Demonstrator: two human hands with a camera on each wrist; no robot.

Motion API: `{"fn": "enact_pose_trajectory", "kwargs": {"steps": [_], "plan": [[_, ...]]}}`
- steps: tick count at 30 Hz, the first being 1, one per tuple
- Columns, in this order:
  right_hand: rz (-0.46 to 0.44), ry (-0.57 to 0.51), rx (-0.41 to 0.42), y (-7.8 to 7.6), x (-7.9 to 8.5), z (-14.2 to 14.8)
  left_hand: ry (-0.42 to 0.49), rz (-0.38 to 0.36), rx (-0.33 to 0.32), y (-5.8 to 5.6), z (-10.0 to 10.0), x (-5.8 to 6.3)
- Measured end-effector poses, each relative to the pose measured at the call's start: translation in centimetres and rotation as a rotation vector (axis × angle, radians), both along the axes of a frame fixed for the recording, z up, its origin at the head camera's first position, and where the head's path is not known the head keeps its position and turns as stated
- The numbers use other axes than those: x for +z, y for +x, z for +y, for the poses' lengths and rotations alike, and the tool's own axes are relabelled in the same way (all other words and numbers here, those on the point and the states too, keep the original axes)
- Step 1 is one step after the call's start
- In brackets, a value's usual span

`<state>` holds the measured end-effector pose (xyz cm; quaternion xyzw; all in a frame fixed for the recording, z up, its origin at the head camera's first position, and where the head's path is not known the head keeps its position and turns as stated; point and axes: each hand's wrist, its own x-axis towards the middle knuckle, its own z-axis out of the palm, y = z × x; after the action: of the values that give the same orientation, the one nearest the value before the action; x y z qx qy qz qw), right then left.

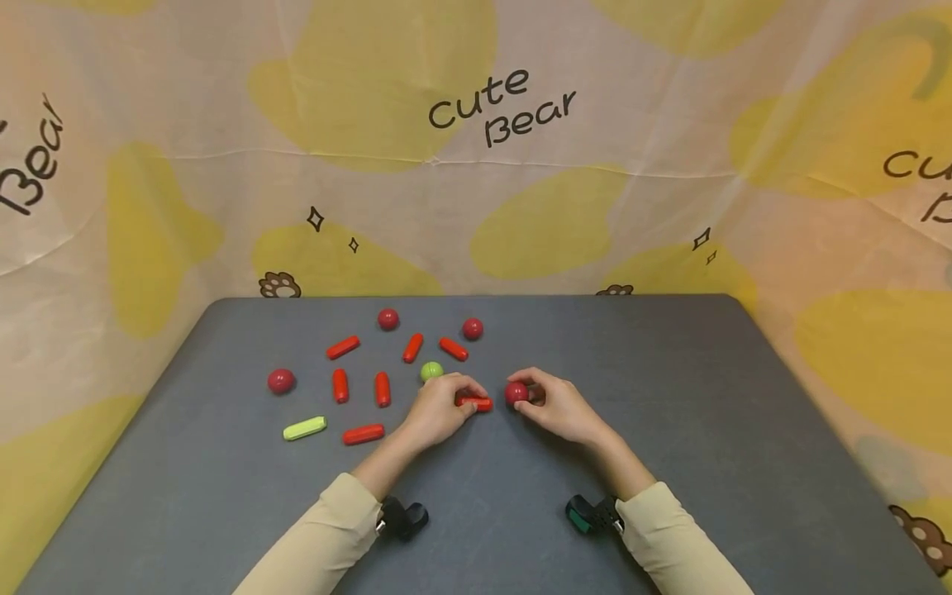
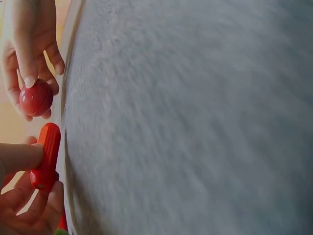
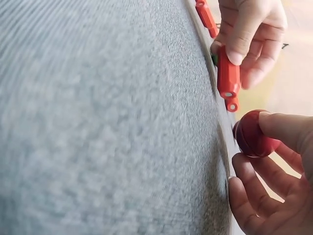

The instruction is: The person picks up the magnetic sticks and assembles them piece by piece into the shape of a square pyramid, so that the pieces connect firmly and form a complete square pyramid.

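My left hand (image 1: 439,411) pinches a short red ridged rod (image 1: 481,404) between thumb and fingers. In the left wrist view, the same rod (image 2: 48,155) is tilted, with its free end towards the other hand. My right hand (image 1: 565,409) holds a shiny dark red ball (image 1: 516,393) by its thumb and fingertips. A seam runs around that ball (image 3: 255,134) in the right wrist view, and a small gap separates it from the rod. Just behind the left hand sits a green ball (image 1: 431,371), partly covered by the hand.
Several loose red rods, such as one near the front (image 1: 364,435), lie left of the hands. A yellow-green rod (image 1: 304,428) is beside them. Three more red balls stand at the far left (image 1: 281,381) and the back (image 1: 388,319). A patterned cloth (image 1: 550,223) hangs behind the grey table (image 1: 669,364).
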<state>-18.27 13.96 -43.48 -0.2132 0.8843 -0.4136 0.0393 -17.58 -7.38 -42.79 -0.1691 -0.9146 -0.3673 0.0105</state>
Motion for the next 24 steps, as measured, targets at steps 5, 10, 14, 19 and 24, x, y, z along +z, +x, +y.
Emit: {"fn": "enact_pose_trajectory", "kwargs": {"steps": [5, 10, 14, 19, 24], "plan": [[0.001, 0.002, -0.004, 0.0, -0.3, 0.5, 0.054, -0.011, 0.014, -0.4, 0.8, -0.1], [-0.002, -0.003, -0.019, 0.1, -0.3, 0.9, 0.098, -0.012, 0.007, -0.8, 1.6, -0.1], [-0.006, -0.011, -0.026, 0.0, -0.4, 1.0, 0.109, -0.004, 0.007, -1.0, 2.0, -0.2], [0.005, -0.008, -0.022, -0.1, -0.4, 1.0, 0.115, -0.02, 0.007, -1.2, 2.2, -0.5], [0.014, 0.008, -0.03, -0.1, -0.3, 1.0, 0.111, -0.014, 0.013, -1.2, 2.3, -0.6]]}}
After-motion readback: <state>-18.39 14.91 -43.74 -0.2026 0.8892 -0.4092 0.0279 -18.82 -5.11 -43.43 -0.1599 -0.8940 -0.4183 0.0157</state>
